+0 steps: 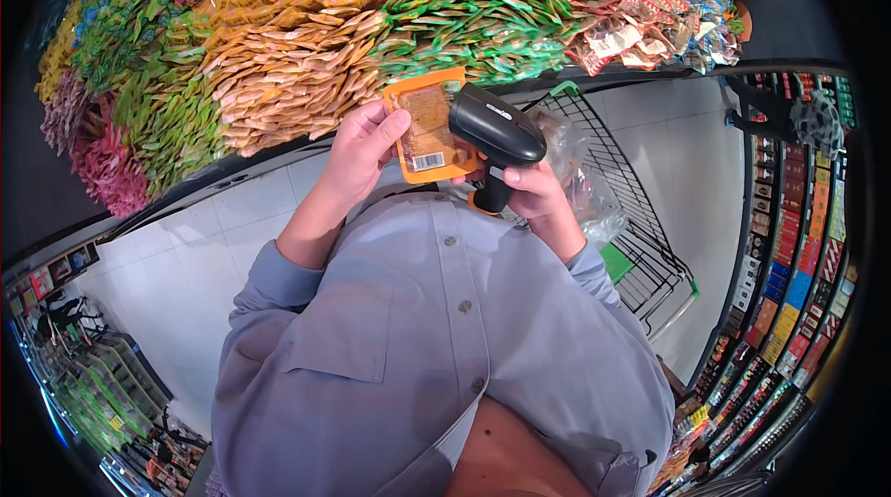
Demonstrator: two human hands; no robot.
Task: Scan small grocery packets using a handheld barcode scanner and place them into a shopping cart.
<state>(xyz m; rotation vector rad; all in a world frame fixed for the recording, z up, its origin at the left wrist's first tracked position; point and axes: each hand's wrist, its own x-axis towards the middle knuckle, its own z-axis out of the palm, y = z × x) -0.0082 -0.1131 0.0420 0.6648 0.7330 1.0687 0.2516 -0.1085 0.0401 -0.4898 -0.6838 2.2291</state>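
Note:
My left hand (369, 138) pinches the left edge of an orange snack packet (426, 127), thumb on its front. Through a clear window the packet shows brown food, and a barcode label sits near its lower edge. In my right hand (539, 189) is the grip of a black handheld barcode scanner (498, 124). The scanner's head overlaps the packet's right side and hides part of it. Some right-hand fingers are behind the scanner; whether they touch the packet is hard to tell.
Ahead spreads a display heaped with packets, green (480, 3) and tan (292, 72) ones among them. A wire shopping cart (612, 170) holding clear plastic bags (592, 198) stands at right. Beyond it are stocked shelves (786, 253) and a person (811, 117). Tiled floor (188, 267) lies left.

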